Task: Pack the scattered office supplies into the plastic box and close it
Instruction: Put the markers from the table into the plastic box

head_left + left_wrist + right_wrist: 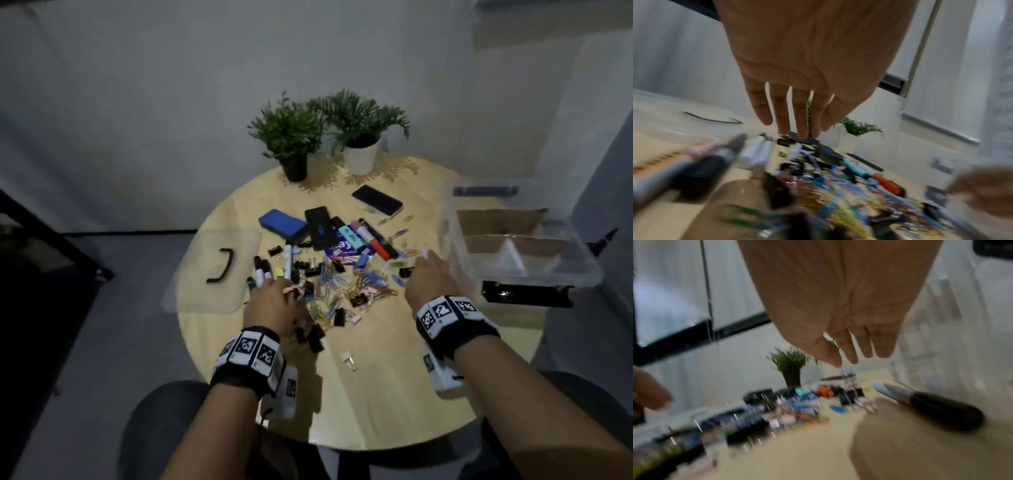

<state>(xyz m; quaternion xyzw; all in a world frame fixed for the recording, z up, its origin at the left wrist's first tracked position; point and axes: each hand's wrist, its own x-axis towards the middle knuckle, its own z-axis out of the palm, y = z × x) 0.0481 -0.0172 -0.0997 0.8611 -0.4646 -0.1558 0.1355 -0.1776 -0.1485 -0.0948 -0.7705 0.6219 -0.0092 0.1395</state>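
Both hands (349,287) hover — fingers straight — over scattered supplies (342,274).

**Lighting and image quality**

Head view dim, muted colour; round table (394,394) is the brightest area, room edges fall to dark. Wide-angle bending at the borders. Soft shadows under both forearms. Both wrist views brighter, walls washed out, heavy motion blur across the supplies pile (838,194); left hand (807,65) and right hand (838,296) moderately sharp.
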